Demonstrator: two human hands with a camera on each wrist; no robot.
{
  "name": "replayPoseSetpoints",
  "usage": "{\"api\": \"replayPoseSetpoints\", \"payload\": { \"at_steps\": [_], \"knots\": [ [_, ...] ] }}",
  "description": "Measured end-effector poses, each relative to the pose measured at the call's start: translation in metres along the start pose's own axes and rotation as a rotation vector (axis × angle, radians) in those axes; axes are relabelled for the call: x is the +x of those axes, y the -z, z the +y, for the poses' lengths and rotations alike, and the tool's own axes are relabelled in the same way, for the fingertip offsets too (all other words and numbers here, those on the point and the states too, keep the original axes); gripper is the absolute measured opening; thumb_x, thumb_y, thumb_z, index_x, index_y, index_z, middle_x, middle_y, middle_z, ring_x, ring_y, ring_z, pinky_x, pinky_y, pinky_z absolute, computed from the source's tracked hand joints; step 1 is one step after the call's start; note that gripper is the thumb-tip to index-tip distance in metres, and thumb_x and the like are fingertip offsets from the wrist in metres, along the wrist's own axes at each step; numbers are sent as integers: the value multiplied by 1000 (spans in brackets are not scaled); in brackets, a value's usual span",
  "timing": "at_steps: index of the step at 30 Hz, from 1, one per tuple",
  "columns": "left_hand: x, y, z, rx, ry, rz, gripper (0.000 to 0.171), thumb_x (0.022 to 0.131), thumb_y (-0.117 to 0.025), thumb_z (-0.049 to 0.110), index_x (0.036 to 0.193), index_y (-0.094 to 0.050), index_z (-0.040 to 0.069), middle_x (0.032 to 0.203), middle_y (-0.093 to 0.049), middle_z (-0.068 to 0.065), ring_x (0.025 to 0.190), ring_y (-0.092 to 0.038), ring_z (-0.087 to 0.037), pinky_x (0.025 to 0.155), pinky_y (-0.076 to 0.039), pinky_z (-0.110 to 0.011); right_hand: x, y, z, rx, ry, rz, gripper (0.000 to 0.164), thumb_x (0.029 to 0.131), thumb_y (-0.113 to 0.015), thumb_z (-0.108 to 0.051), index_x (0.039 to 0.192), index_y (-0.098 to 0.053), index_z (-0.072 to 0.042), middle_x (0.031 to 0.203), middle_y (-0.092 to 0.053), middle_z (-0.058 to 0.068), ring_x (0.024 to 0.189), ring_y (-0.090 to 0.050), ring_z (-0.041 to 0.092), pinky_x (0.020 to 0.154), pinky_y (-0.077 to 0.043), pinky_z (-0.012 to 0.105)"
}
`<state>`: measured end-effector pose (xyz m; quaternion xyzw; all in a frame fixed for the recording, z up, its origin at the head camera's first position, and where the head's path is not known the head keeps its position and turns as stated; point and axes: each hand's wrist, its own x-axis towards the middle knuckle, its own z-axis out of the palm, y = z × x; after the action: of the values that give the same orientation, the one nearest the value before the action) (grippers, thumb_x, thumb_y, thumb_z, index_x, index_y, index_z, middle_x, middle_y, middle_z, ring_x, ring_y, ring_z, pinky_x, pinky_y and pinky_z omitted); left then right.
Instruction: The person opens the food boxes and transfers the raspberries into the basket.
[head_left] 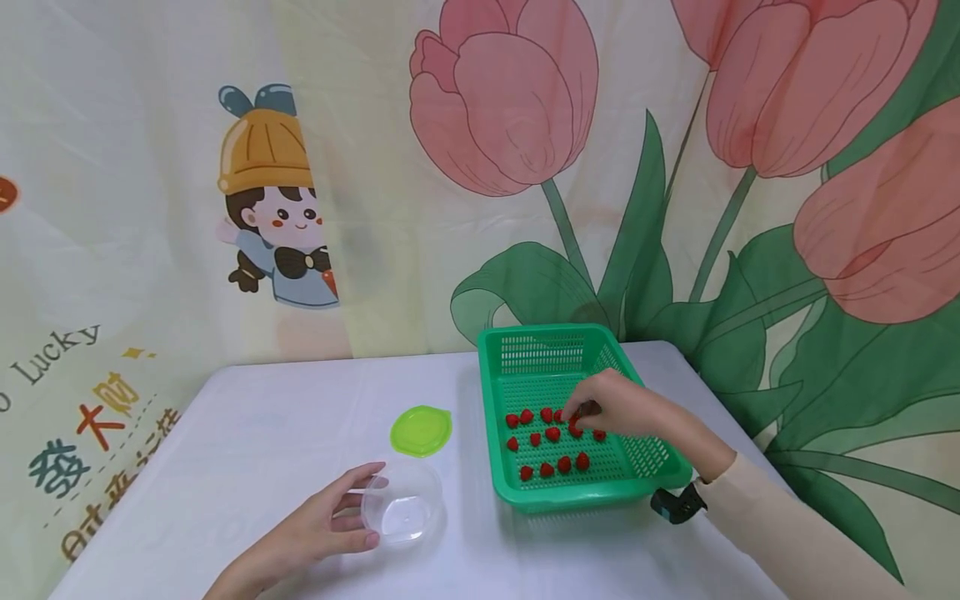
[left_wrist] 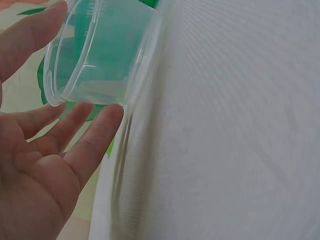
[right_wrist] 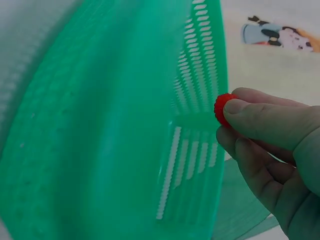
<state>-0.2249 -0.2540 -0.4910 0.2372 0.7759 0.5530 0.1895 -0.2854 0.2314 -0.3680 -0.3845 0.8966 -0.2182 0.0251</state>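
My left hand holds a clear plastic tub by its left side, thumb near the front and fingers behind. In the left wrist view the tub shows see-through walls and a ridged rim, with fingertips right at its wall. Over the green basket, my right hand pinches a small red berry between thumb and fingers. The right wrist view shows this bumpy berry at the fingertips, in front of the basket wall. Several similar red berries lie spread in rows on the basket floor.
A bright green lid lies flat on the white table, behind the tub and left of the basket. The curtain with printed tulips hangs at the table's back edge.
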Motion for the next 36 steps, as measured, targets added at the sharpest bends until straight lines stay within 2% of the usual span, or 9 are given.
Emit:
{"api": "replayPoseSetpoints", "payload": {
  "at_steps": [7,14,24,30,36],
  "knots": [
    [2,0,1,5,0,2,86,97,-77,12,167,-27,12,163,-37,-23,144,-47,-44,104,-50,-21,-23,-5,29,-12,-90,-27,18,92,-77,6,101,-83,-9,95,-79,3,78,-70,7,73,-59,24],
    [1,0,3,22,7,8,86,97,-78,13,167,-27,12,163,-37,-24,144,-48,-45,103,-51,-21,-29,-13,44,-24,-95,-39,12,92,-79,3,101,-82,-4,96,-79,7,81,-70,6,74,-61,26],
    [1,0,5,33,15,7,85,98,-77,13,167,-27,12,164,-37,-22,145,-46,-44,104,-49,-20,-24,-26,49,-47,-120,-85,11,89,-82,4,93,-82,-7,91,-79,2,81,-70,5,72,-59,23],
    [1,0,5,38,-2,12,86,97,-78,13,167,-27,11,162,-38,-24,143,-47,-46,104,-50,-20,-23,-33,47,-68,-146,-88,12,87,-83,5,91,-82,-6,88,-78,1,80,-70,6,70,-58,23],
    [1,-1,5,27,9,5,86,98,-76,13,167,-25,10,163,-37,-25,144,-46,-46,105,-50,-20,-22,-39,47,-78,-164,-98,14,85,-84,7,87,-82,-7,85,-78,1,78,-69,5,70,-59,24]
  ]
}}
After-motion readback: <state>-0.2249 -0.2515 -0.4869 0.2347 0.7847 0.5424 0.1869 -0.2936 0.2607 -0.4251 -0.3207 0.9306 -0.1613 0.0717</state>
